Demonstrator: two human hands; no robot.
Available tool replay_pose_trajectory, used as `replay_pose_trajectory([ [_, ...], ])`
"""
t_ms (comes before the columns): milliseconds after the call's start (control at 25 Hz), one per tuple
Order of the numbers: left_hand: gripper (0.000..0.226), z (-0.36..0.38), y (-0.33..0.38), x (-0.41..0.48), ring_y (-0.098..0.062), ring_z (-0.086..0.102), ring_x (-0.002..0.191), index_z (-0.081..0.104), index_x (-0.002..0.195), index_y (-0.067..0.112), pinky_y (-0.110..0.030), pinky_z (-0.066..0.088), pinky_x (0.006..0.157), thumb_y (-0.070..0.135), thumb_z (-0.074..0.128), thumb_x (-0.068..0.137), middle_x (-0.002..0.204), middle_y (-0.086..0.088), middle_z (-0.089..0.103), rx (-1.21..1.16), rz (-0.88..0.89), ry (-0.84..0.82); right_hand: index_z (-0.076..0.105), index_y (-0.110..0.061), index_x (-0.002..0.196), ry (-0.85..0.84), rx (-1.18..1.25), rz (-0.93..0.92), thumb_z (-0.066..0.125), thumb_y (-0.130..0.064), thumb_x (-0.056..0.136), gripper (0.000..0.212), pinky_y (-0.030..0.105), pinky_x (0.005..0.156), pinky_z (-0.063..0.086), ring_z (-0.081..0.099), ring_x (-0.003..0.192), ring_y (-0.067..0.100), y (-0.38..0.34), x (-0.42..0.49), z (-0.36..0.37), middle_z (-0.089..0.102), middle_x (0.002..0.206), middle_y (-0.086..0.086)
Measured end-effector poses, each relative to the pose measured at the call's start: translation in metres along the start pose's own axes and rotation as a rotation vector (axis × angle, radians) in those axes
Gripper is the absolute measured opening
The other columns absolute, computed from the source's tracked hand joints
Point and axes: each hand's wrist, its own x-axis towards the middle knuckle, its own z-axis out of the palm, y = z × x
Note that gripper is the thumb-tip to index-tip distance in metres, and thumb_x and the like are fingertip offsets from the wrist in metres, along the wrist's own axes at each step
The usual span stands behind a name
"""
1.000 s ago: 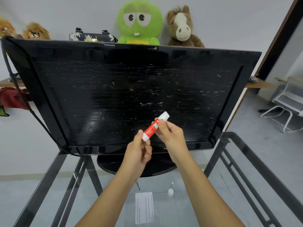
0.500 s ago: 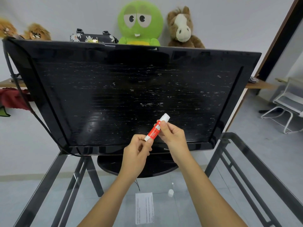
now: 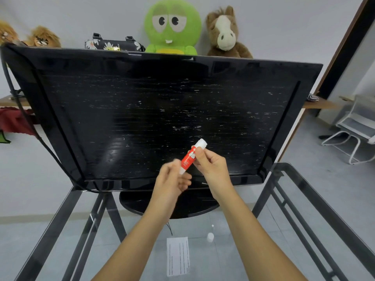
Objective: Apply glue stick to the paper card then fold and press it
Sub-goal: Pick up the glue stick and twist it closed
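- Glue stick (image 3: pixel 191 157): red barrel with white lettering, white at both ends. It is tilted, top end up and to the right, and held in the air in front of the lower part of the monitor (image 3: pixel 162 118) screen.
- Right hand (image 3: pixel 211 167): thumb and fingers pinch the barrel's upper half.
- Left hand (image 3: pixel 172 179): fingers curled at the stick's lower white end. It's motion-blurred, so I can't tell whether it actually grips.
- Paper card (image 3: pixel 178 256): white with thin dark lines, lying flat on the glass bench (image 3: pixel 304 199), on my side of the monitor's base, between my forearms.
- Small white piece (image 3: pixel 210 237): on the bench near the card's far right corner, not touching it.
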Motion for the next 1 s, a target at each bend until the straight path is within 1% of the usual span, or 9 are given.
replay_pose_trajectory([
  [80,0.025,-0.003,-0.007,-0.005,-0.007,0.066,0.068,0.056,0.095,0.025,-0.016,0.052,0.062,0.047,0.055,0.084,0.075,0.007,0.069,0.351,0.383,0.046,0.072,-0.025,0.089,0.004,-0.001,0.005,0.058,-0.044,0.082,0.025,0.015,0.077,0.051,0.066,0.093,0.012,0.0,0.0,0.001,0.071,0.091,0.004],
  [160,0.03,-0.005,-0.01,-0.006,-0.006,0.062,0.061,0.057,0.087,0.025,-0.014,0.05,0.059,0.053,0.048,0.083,0.069,0.006,0.067,0.406,0.433,0.054,0.071,-0.025,0.09,-0.024,-0.013,0.002,0.057,-0.045,0.082,0.027,0.015,0.078,0.05,0.066,0.096,0.01,0.0,0.001,0.003,0.072,0.091,0.0],
  [240,0.04,-0.003,-0.003,-0.008,-0.009,0.053,0.047,0.06,0.075,0.02,-0.018,0.046,0.049,0.055,0.044,0.085,0.053,0.0,0.059,0.208,0.245,0.026,0.072,-0.026,0.09,-0.053,0.009,-0.002,0.056,-0.045,0.082,0.026,0.014,0.079,0.05,0.065,0.099,0.01,0.0,0.001,0.005,0.072,0.093,-0.002],
  [360,0.048,-0.004,0.013,-0.006,-0.007,0.032,0.029,0.054,0.055,0.015,-0.017,0.03,0.03,0.048,0.047,0.089,0.035,0.004,0.039,-0.461,-0.398,-0.213,0.072,-0.026,0.093,-0.078,0.029,-0.008,0.057,-0.041,0.084,0.023,0.014,0.079,0.049,0.065,0.1,0.011,-0.002,0.001,0.006,0.072,0.099,0.005],
  [440,0.053,-0.005,0.015,-0.002,-0.007,0.03,0.027,0.05,0.054,0.016,-0.017,0.027,0.027,0.049,0.041,0.093,0.034,0.005,0.036,-0.507,-0.538,-0.22,0.072,-0.025,0.093,-0.082,-0.009,-0.014,0.056,-0.038,0.087,0.021,0.015,0.08,0.049,0.066,0.096,0.018,-0.001,0.001,0.005,0.067,0.102,0.018],
  [640,0.018,-0.008,-0.009,-0.005,-0.007,0.064,0.068,0.053,0.093,0.029,-0.02,0.053,0.063,0.045,0.053,0.086,0.08,0.003,0.067,0.401,0.35,0.085,0.071,-0.025,0.097,-0.038,-0.011,-0.014,0.058,-0.043,0.082,0.027,0.017,0.081,0.05,0.065,0.099,0.011,0.005,0.0,0.0,0.072,0.094,-0.001],
  [760,0.019,-0.014,-0.014,-0.004,-0.002,0.062,0.065,0.053,0.087,0.035,-0.011,0.049,0.06,0.053,0.046,0.083,0.07,0.007,0.064,0.561,0.481,0.097,0.071,-0.024,0.095,-0.026,-0.026,-0.005,0.057,-0.044,0.082,0.027,0.015,0.079,0.05,0.065,0.098,0.009,0.008,0.0,-0.002,0.072,0.094,-0.002],
  [880,0.04,-0.007,-0.007,-0.002,-0.005,0.052,0.05,0.058,0.077,0.02,-0.014,0.044,0.05,0.05,0.036,0.092,0.057,0.004,0.059,0.413,0.241,0.003,0.071,-0.027,0.092,-0.018,-0.01,0.009,0.055,-0.043,0.084,0.024,0.014,0.078,0.05,0.065,0.098,0.009,0.009,0.001,-0.003,0.073,0.094,-0.003],
  [1000,0.047,0.0,0.002,0.001,-0.007,0.036,0.037,0.055,0.066,0.012,-0.016,0.032,0.034,0.045,0.038,0.095,0.046,0.002,0.043,-0.18,-0.298,-0.119,0.071,-0.028,0.093,-0.042,0.001,0.0,0.056,-0.042,0.084,0.023,0.015,0.08,0.05,0.065,0.099,0.011,0.009,0.001,-0.004,0.073,0.096,-0.002],
])
